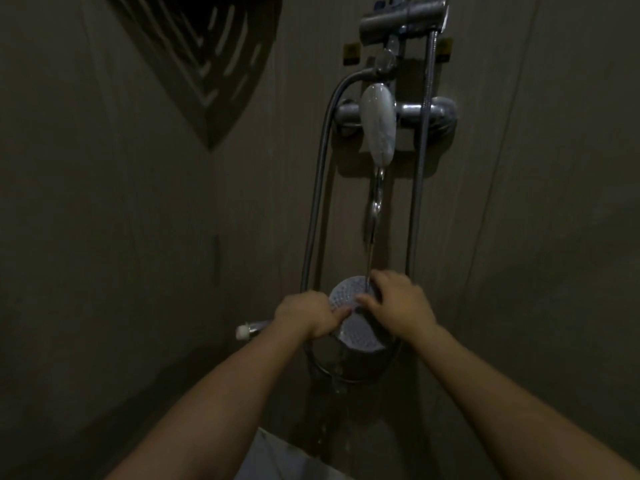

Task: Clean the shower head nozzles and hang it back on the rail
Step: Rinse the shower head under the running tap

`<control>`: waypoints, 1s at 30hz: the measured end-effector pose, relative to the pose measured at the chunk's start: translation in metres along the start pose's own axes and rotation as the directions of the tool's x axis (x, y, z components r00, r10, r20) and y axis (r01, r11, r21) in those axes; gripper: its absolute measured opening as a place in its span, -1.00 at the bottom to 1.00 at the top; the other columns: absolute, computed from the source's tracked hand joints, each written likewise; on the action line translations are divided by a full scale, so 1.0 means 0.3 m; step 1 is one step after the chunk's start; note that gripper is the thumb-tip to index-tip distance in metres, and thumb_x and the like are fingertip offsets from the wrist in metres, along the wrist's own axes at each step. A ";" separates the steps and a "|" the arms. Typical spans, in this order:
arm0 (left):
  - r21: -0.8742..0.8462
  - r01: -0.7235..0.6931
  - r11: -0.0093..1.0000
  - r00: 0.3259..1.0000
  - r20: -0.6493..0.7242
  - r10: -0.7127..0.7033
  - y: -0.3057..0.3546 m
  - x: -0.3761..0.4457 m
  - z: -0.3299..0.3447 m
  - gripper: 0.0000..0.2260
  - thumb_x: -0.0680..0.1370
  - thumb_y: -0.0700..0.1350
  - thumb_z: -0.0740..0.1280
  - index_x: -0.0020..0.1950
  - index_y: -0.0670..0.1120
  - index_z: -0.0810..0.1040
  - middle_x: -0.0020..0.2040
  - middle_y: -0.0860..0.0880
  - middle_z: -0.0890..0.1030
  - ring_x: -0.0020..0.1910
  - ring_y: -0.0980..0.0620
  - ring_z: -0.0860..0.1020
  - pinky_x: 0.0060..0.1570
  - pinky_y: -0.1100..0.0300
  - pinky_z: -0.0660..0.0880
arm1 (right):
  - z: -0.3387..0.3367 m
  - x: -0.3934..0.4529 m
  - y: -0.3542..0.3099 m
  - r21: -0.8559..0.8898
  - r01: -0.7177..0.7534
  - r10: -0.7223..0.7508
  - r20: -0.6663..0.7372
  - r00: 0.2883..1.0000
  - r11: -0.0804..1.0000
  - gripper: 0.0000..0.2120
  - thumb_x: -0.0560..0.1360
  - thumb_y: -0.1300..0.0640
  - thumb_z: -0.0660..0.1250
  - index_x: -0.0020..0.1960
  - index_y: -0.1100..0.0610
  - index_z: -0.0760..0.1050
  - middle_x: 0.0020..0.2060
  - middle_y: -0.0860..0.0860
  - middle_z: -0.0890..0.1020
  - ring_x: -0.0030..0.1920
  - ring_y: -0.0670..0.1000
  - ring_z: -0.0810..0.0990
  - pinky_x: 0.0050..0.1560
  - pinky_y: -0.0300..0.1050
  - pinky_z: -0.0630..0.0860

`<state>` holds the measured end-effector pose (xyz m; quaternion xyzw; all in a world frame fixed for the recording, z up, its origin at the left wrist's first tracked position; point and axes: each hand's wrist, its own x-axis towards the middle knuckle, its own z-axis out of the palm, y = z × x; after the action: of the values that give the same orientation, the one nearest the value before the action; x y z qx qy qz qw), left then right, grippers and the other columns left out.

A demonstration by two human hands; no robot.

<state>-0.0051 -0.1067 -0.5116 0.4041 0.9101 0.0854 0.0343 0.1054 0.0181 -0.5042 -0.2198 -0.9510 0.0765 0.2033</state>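
**Shower head held face-up under a thin stream**

The shower head [356, 327] is held low in the frame, below the mixer [398, 114], with its nozzle face turned up towards the camera. It is off the rail [398, 15], which is seen only at the top edge.

The left hand [306, 315] is reached in from the lower left, forearm extended; its grip is closed round the left rim of the head, with the thumb laid on the nozzle face. The chrome handle [251, 328] is seen projecting to the left from behind this hand.

The right hand [398, 303] is brought in from the lower right, wrist slightly bent. Its fingers are curled over the upper right part of the face, thumb tip pressed on the nozzles.

A thin stream [370, 261] is seen falling from the spout [375, 202] onto the face by the right fingers. The hose [317, 202] is looped down the wall at both sides.
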 end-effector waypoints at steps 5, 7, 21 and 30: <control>0.186 -0.148 0.971 0.984 -0.073 0.164 0.048 -0.028 -0.014 -0.43 0.61 0.21 -0.08 -0.01 -0.16 0.56 -0.08 -0.17 0.60 -0.15 -0.09 0.55 -0.13 0.08 0.40 | 0.075 0.022 -0.017 -0.060 -0.056 0.043 -0.201 0.979 0.997 -0.63 0.59 -0.13 0.05 0.12 0.13 0.42 0.02 0.11 0.55 0.03 0.10 0.54 -0.14 -0.08 0.38; 0.232 -0.147 0.962 0.977 -0.116 0.177 0.053 -0.028 0.001 -0.44 0.62 0.20 -0.09 -0.03 -0.15 0.56 -0.10 -0.16 0.60 -0.16 -0.09 0.56 -0.15 0.09 0.39 | 0.071 0.032 -0.010 -0.120 -0.072 0.046 -0.203 0.978 0.990 -0.59 0.61 -0.12 -0.01 0.06 0.14 0.47 -0.06 0.11 0.61 -0.07 0.11 0.59 -0.24 -0.12 0.32; -0.927 0.042 0.373 0.774 -0.206 -0.599 0.209 -0.079 0.176 -0.08 0.36 0.02 0.49 0.53 -0.08 -0.02 0.53 -0.06 -0.06 0.45 -0.16 0.21 0.38 -0.11 0.30 | 0.079 0.066 -0.086 0.337 -0.479 0.537 -0.103 0.837 0.811 -0.45 0.58 -0.19 0.06 -0.02 0.29 0.54 -0.22 0.13 0.56 -0.17 0.13 0.58 -0.29 -0.14 0.36; -0.961 -0.019 -0.277 0.737 0.174 -0.653 0.123 -0.025 0.187 -0.72 0.53 -0.07 0.34 0.14 -0.23 0.55 0.07 -0.16 0.62 0.02 -0.13 0.60 -0.03 0.05 0.54 | 0.070 0.032 -0.049 0.327 -0.152 0.133 0.080 0.988 0.933 -0.48 0.42 -0.12 0.39 0.20 0.21 0.43 0.11 0.13 0.56 0.10 0.12 0.56 0.00 -0.10 0.46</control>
<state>0.0343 -0.0807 -0.5600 -0.0783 0.5665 0.8082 0.1405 0.0831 0.0080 -0.5164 -0.2486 -0.9113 0.2564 0.2046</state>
